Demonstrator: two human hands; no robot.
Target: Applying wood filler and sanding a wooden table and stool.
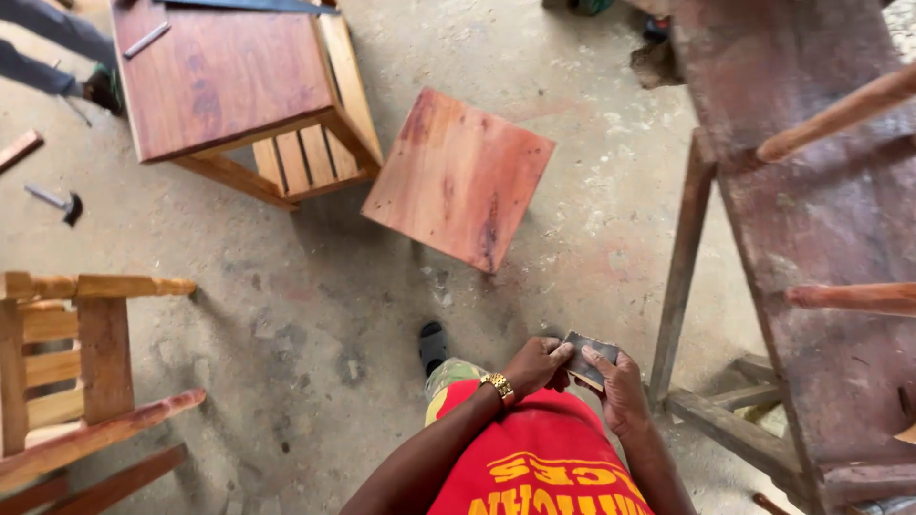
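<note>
Both my hands meet in front of my red shirt, low in the frame. My left hand (537, 365), with a gold watch on its wrist, pinches the left edge of a small dark folded sheet of sandpaper (589, 356). My right hand (617, 384) holds the same sheet from the right, thumb on top. On the concrete floor ahead stands a small reddish wooden stool (458, 176) with a square top.
A larger reddish wooden table (219, 72) with a slatted shelf stands at the upper left. A wooden chair frame (67, 372) is at the left edge. A rough workbench (811, 238) runs along the right. A hammer (59, 202) lies on the floor. Another person's leg (57, 48) shows top left.
</note>
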